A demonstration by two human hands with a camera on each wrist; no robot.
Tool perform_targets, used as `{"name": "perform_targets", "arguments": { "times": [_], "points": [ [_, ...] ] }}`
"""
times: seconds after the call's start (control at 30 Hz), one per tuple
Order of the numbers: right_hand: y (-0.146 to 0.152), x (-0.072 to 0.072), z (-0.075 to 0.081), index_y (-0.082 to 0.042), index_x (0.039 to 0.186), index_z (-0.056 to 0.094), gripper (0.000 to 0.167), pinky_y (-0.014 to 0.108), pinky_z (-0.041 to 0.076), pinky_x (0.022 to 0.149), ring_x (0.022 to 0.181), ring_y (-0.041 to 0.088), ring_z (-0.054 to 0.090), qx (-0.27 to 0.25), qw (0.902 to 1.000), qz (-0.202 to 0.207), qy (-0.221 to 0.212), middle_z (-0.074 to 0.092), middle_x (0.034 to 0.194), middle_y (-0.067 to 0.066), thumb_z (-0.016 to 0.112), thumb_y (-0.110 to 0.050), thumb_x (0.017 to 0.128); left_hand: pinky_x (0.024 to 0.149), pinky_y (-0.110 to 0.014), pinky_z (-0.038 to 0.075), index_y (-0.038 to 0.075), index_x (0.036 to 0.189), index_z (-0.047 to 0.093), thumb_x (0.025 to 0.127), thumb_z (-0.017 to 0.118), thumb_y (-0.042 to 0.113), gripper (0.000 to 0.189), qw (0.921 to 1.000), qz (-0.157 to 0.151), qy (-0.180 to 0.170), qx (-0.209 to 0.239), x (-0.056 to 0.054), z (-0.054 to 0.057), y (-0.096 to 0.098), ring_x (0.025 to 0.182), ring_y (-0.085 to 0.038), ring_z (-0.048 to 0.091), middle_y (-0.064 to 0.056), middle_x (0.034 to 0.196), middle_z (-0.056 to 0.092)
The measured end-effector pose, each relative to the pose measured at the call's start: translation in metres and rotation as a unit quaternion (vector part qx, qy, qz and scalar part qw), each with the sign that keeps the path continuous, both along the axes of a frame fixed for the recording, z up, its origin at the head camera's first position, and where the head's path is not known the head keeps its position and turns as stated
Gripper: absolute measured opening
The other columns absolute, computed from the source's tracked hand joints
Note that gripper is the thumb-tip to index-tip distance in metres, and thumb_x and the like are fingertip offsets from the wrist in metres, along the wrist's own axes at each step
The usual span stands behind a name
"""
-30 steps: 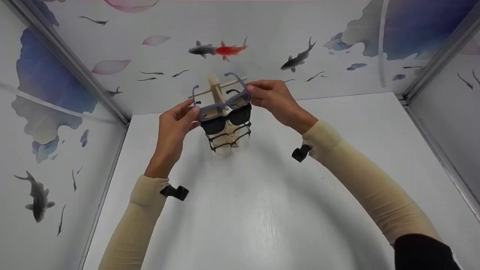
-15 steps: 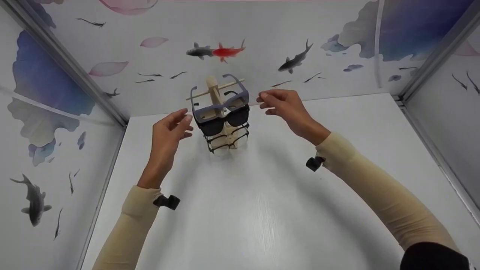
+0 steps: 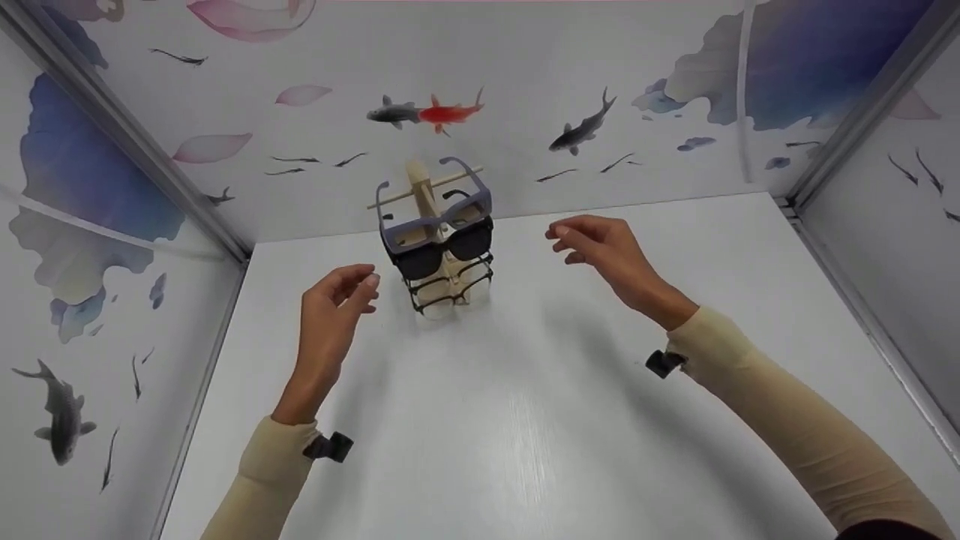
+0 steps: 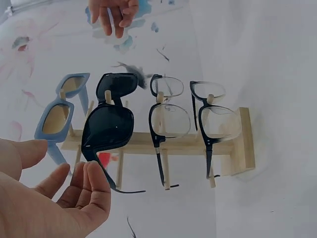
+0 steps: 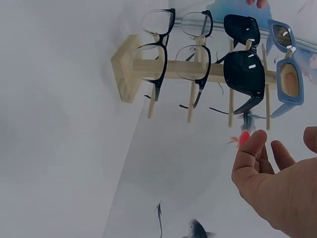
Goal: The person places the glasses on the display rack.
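Note:
A wooden glasses stand [image 3: 418, 176] rises near the back wall, bearing several pairs one above another. Topmost sit blue-framed sunglasses with tan lenses [image 4: 55, 119], arms spread over the upper peg. Just beneath are black sunglasses [image 3: 421, 262] with dark lenses. Lower down come two pairs of dark-framed clear eyeglasses [image 4: 155, 124]. My left hand [image 3: 326, 319] hovers left of the stand, fingers loosely bent, holding nothing. Over the table to the stand's right, my right hand [image 3: 611, 259] is likewise relaxed and holds nothing. Neither hand touches the glasses.
The stand is on a white table [image 3: 525, 420] enclosed by panels on the left, back and right. Painted fish and petals decorate the back panel [image 3: 525, 67]. Metal frame bars [image 3: 862, 105] run along the corners.
Both hands held the blue sunglasses a second ago. They let go, drew apart sideways and came back toward me. The sunglasses stay on the stand's top; the view tilted slightly.

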State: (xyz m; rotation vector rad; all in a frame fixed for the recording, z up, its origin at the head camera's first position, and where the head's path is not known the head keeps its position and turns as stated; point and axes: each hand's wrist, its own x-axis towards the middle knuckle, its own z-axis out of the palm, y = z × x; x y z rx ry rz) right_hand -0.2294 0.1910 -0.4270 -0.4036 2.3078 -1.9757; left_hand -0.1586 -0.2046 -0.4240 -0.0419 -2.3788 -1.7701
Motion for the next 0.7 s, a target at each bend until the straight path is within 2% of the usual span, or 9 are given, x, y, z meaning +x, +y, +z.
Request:
{"name": "perform_targets", "arguments": {
  "times": [0.1,0.2,0.3,0.43,0.57,0.7],
  "points": [
    [0.01,0.006,-0.006,-0.001,0.137,0.073,0.036,0.034,0.062,0.099,0.121,0.034,0.069,0.005,1.0,0.0,0.008,0.073,0.136,0.015,0.067,-0.026,0.113,0.089,-0.025,0.062,0.002,0.136,0.072,0.112,0.069,0.02,0.03,1.0,0.001,-0.006,-0.004,0.006,-0.005,0.001,0.112,-0.033,0.07,-0.015,0.125,0.073],
    [0.018,0.012,-0.011,0.001,0.137,0.073,0.037,0.032,0.062,0.098,0.122,0.037,0.069,0.012,0.9998,-0.002,0.013,0.072,0.136,0.016,0.066,-0.026,0.113,0.088,-0.025,0.062,0.003,0.134,0.073,0.111,0.069,0.02,0.029,0.9999,0.004,-0.013,-0.006,0.009,-0.011,0.002,0.109,-0.028,0.07,-0.013,0.123,0.074],
    [0.026,0.017,-0.016,0.003,0.136,0.073,0.038,0.031,0.062,0.096,0.12,0.034,0.069,0.018,0.9997,-0.006,0.016,0.073,0.135,0.017,0.067,-0.026,0.113,0.088,-0.025,0.062,0.003,0.133,0.074,0.111,0.07,0.02,0.027,0.9998,0.004,-0.019,-0.007,0.012,-0.017,0.005,0.106,-0.023,0.07,-0.012,0.12,0.074],
    [0.036,0.024,-0.025,0.001,0.135,0.074,0.036,0.029,0.062,0.095,0.117,0.027,0.071,0.036,0.9991,-0.014,0.016,0.074,0.134,0.015,0.067,-0.026,0.113,0.088,-0.025,0.062,0.003,0.131,0.074,0.11,0.07,0.018,0.026,0.9996,-0.007,-0.027,-0.01,0.015,-0.026,0.012,0.108,-0.026,0.071,-0.013,0.119,0.074],
    [0.043,0.031,-0.034,-0.003,0.134,0.075,0.033,0.028,0.062,0.095,0.117,0.028,0.071,0.055,0.9982,-0.018,0.015,0.074,0.134,0.014,0.067,-0.027,0.113,0.088,-0.026,0.063,0.004,0.132,0.075,0.109,0.072,0.018,0.026,0.999,-0.016,-0.036,-0.02,0.02,-0.034,0.02,0.112,-0.027,0.072,-0.01,0.12,0.075],
    [0.049,0.038,-0.041,-0.002,0.134,0.075,0.033,0.026,0.062,0.093,0.116,0.03,0.07,0.068,0.9973,-0.021,0.018,0.074,0.133,0.015,0.067,-0.026,0.113,0.093,-0.034,0.064,0.005,0.133,0.074,0.109,0.072,0.019,0.028,0.9983,-0.027,-0.035,-0.037,0.021,-0.042,0.029,0.114,-0.024,0.071,-0.008,0.122,0.074]
  ]
}}
